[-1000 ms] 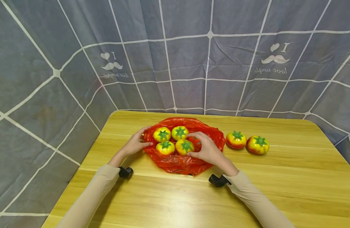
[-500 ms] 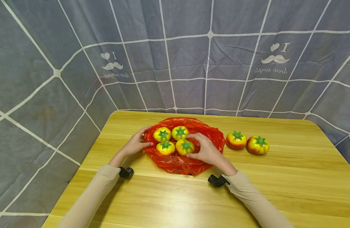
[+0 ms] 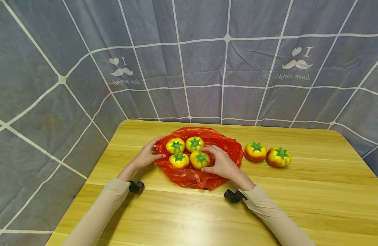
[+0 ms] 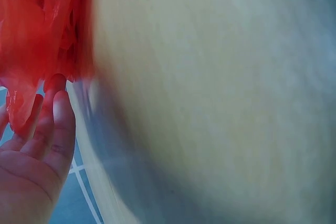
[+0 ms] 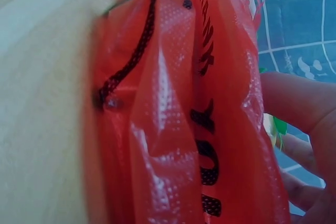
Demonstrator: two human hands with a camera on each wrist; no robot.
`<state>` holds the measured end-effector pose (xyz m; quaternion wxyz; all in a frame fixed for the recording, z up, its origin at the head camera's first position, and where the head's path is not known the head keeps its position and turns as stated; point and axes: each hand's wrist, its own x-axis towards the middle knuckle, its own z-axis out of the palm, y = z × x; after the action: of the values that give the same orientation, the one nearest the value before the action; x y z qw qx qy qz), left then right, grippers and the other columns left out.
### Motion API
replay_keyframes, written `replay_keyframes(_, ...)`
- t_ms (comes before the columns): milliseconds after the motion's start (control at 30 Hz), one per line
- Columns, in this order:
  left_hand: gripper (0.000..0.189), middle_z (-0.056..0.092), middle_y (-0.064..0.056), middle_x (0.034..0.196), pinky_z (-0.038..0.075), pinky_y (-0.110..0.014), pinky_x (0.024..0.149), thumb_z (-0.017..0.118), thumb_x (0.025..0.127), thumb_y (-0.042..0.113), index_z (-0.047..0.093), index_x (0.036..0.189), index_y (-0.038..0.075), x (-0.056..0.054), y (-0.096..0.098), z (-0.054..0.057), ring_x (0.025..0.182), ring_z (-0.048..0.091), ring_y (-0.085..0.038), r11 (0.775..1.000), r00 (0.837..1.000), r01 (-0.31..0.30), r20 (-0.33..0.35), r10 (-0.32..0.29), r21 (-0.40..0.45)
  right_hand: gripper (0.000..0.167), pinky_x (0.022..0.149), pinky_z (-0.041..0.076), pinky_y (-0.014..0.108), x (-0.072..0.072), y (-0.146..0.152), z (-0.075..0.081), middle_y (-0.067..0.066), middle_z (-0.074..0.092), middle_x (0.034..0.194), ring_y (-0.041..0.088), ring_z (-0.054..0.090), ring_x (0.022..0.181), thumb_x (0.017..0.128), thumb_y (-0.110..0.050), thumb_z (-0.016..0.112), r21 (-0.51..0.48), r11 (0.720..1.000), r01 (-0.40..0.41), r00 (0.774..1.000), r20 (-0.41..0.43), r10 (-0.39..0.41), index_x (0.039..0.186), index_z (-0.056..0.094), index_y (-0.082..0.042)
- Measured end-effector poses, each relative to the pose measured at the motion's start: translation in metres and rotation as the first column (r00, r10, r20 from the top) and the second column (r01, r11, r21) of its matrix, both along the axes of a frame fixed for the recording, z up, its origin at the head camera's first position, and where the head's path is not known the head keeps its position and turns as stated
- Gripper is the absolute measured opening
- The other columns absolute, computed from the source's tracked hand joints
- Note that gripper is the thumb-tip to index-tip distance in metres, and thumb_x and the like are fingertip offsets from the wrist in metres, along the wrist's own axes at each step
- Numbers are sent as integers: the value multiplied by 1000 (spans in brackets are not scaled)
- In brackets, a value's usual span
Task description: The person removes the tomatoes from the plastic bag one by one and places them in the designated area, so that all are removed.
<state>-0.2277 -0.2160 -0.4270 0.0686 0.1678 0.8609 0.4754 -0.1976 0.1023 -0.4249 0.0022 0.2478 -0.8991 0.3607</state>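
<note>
A crumpled red plastic bag [image 3: 226, 147] lies spread open on the table, several yellow-red tomatoes with green star-shaped tops grouped inside it. My right hand [image 3: 223, 165] reaches in from the right and holds the front-right tomato [image 3: 196, 163] between thumb and fingers. At the bag's left edge is my left hand [image 3: 145, 156], its thumb and fingers spread apart and touching the plastic. Loosely extended fingers [image 4: 64, 124] lie against the bag [image 4: 31, 35] in the left wrist view. Black lettering marks the bag [image 5: 168, 108] in the right wrist view, where it hides most of the held tomato.
Two more tomatoes, one nearer [image 3: 255, 152] and one farther right [image 3: 279, 157], sit on the table beside the bag. The wooden table [image 3: 189, 218] ends at a grey curtain [image 3: 204, 68] with white lines behind and to the left.
My right hand has edged very slightly left around the front-right tomato. The left hand, bag and other tomatoes look the same.
</note>
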Motion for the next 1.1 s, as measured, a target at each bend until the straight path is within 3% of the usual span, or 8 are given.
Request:
replay_keyframes(400, 73, 37, -26, 146, 55, -46, 90, 68, 86, 2, 29, 148, 2, 1, 1, 2, 110, 59, -42, 1000, 1000, -4, 18, 3, 3, 62, 103, 45, 50, 0, -2, 0, 11, 53, 137, 31, 52, 122, 73, -23, 84, 31, 999, 14, 998, 55, -16, 128, 58, -13)
replay_keyframes(1100, 73, 39, -26, 145, 55, -46, 90, 68, 86, 3, 30, 148, 2, 2, 1, 4, 109, 59, -41, 1000, 1000, -1, 8, 1, 11, 63, 101, 48, 48, 0, -3, -4, 11, 54, 137, 30, 54, 122, 72, -22, 85, 2, 1000, 3, 999, 36, -3, 128, 57, -12)
